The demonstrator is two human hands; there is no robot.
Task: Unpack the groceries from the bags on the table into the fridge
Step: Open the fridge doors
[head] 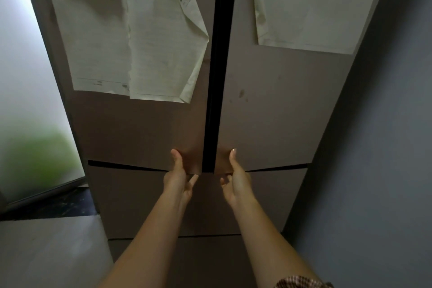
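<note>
A brown fridge fills the view, with a left door and a right door split by a dark vertical gap. My left hand grips the bottom inner corner of the left door, thumb on the front and fingers curled under the edge. My right hand grips the bottom inner corner of the right door the same way. Both doors look closed or barely ajar. A drawer front lies below the doors. No bags or groceries are in view.
Paper sheets hang on the left door and another sheet on the right door. A frosted window is at the left above a dark sill. A grey wall stands close on the right.
</note>
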